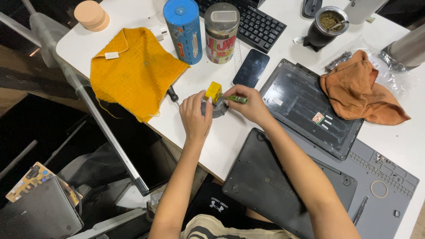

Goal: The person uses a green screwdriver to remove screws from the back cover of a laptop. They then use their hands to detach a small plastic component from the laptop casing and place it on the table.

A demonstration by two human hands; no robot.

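Left hand (195, 116): fingers curled, grip closed lightly on the rim of a small round grey part (218, 109) and touching the small yellow block (214, 91) that sits at its upper edge. Fingertips are bent inward, not spread.

Right hand (249, 105): grip clenched around a green-handled tool (237, 99), held between thumb and fingers. The green handle protrudes to the right past the knuckles; its long axis runs roughly left to right across the view, working end pointing left toward the round grey part. The tip itself is hidden by the fingers.

The round grey part lies flat on the white surface (133, 17), near the front edge, between the two hands. It looks dark grey and disc-shaped; finer detail cannot be made out. The yellow block is small, box-shaped and bright, standing slightly tilted.

Surroundings: a black-handled screwdriver (172, 94) lies just left of the left hand, at the edge of a yellow cloth (135, 71). A dark phone (251, 67) lies face up just above the right hand. Two cylindrical tins, a blue tin (183, 31) and a patterned tin (221, 33), stand upright behind it. An opened laptop base (305, 108) lies to the right with an orange cloth (361, 90) on its far corner. A dark laptop cover (265, 177) lies under the right forearm.
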